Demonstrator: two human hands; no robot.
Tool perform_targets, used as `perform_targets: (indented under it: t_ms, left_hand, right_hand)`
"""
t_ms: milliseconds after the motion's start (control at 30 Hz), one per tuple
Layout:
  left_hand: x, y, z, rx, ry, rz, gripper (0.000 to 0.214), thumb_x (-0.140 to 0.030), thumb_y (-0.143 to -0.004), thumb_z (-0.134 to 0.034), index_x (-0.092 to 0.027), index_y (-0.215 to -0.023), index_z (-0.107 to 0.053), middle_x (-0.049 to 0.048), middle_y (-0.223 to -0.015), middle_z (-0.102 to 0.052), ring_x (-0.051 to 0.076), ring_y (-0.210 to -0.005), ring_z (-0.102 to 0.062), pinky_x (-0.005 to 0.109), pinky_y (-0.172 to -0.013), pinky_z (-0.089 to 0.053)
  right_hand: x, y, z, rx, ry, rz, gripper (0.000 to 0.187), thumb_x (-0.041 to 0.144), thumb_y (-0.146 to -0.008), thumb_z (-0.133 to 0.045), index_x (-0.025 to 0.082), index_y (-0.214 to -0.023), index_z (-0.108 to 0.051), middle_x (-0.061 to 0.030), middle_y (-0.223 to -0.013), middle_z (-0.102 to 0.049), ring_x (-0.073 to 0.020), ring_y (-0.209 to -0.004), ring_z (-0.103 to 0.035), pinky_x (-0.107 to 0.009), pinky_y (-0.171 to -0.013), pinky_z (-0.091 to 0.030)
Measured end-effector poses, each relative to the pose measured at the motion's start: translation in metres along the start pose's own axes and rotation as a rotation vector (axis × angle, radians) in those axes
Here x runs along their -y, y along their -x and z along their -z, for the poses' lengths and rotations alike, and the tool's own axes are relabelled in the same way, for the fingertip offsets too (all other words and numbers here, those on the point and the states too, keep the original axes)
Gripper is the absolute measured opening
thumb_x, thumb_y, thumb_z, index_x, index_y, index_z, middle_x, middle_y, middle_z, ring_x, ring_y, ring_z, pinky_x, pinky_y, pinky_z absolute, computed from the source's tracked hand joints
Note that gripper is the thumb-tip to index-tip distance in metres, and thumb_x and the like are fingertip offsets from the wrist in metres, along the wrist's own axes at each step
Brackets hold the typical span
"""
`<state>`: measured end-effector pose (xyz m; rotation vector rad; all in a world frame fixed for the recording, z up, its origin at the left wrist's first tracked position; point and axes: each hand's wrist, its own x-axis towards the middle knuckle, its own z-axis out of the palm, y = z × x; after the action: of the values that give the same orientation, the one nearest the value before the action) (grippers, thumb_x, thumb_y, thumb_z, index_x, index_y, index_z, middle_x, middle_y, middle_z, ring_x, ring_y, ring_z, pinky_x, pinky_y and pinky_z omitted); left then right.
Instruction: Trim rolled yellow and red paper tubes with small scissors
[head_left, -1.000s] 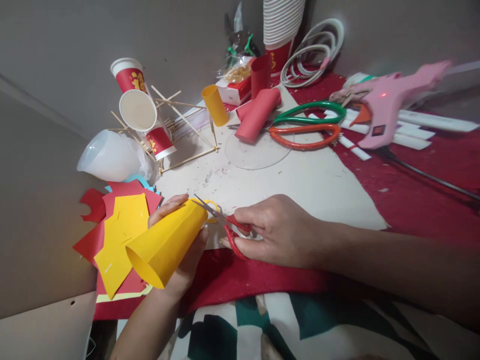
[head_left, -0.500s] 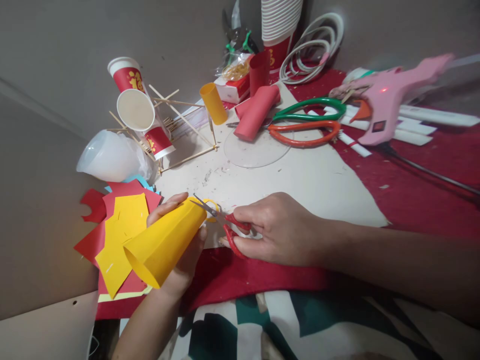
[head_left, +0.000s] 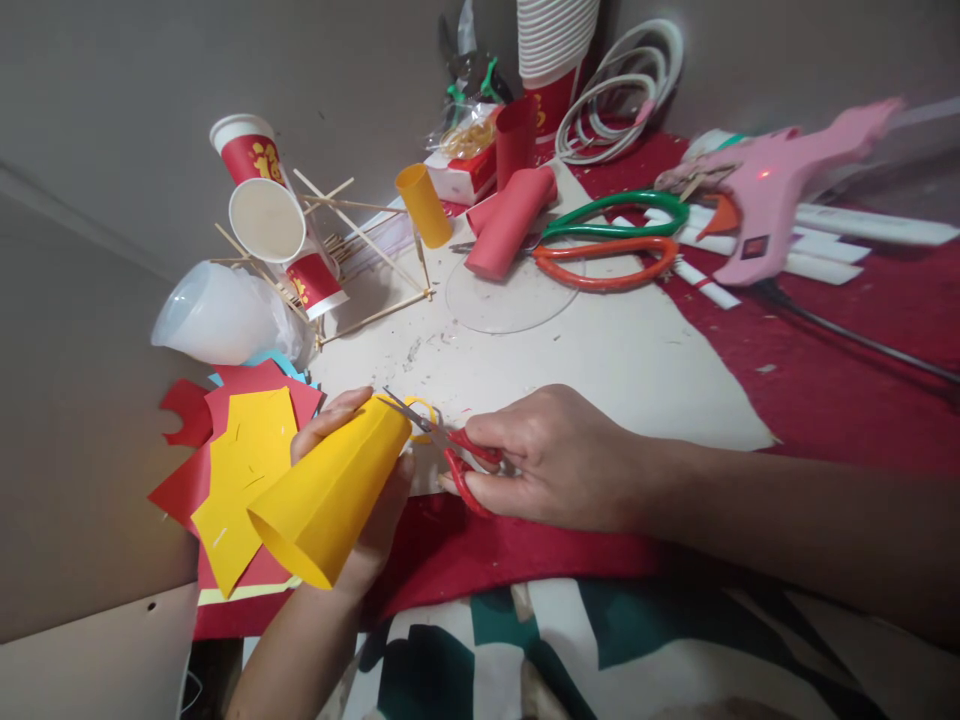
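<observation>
A yellow paper cone (head_left: pixel 330 490), its wide end facing down and left, is gripped from behind by my left hand (head_left: pixel 379 520). My right hand (head_left: pixel 551 460) has its fingers in the red handles of small scissors (head_left: pixel 466 468). The scissor blades lie across the cone's narrow end, and a thin yellow paper strip (head_left: pixel 429 410) curls away from it beside the blades. Under the left hand's side lie cut sheets of yellow paper (head_left: pixel 244 450) and red paper (head_left: pixel 189 480).
Behind stand paper cups (head_left: pixel 268 222) among a stick frame (head_left: pixel 375 318), an orange paper tube (head_left: pixel 424 205) and red paper tubes (head_left: pixel 511 225). Large green-and-orange-handled scissors (head_left: pixel 607 265) and a pink glue gun (head_left: pixel 772 195) lie back right. A clear plastic disc (head_left: pixel 502 310) rests on the white board (head_left: pixel 637 370).
The cone has tipped slightly, its wide end a little lower. My right hand and the scissors stay almost in the same place at the narrow end.
</observation>
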<state>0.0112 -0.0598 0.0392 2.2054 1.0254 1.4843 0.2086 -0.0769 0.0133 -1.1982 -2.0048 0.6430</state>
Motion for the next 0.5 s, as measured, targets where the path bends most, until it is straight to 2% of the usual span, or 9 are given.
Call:
perform_targets:
  t_ms: [333, 500]
  left_hand:
    - [-0.0039, 0.0040, 0.0035, -0.015, -0.173, -0.101, 0.062, -0.013, -0.066, -0.082, -0.020, -0.122, -0.056, 0.0067, -0.117, -0.065, 0.022, -0.114, -0.063, 0.039, -0.099, -0.052]
    - [-0.0025, 0.0050, 0.0026, -0.034, -0.160, -0.114, 0.061, -0.012, -0.065, -0.082, -0.021, -0.121, -0.057, 0.0055, -0.116, -0.065, 0.021, -0.112, -0.064, 0.037, -0.097, -0.052]
  right_hand:
    - [0.0006, 0.0007, -0.0006, 0.005, -0.050, -0.028, 0.031, 0.039, -0.079, -0.055, 0.017, -0.057, -0.054, 0.0022, -0.049, -0.050, -0.0082, -0.046, -0.037, -0.023, -0.050, -0.024]
    - [0.0021, -0.0006, 0.0011, -0.002, -0.056, -0.022, 0.033, 0.039, -0.080, -0.056, 0.017, -0.054, -0.052, 0.0031, -0.047, -0.047, -0.0074, -0.045, -0.033, -0.023, -0.049, -0.024]
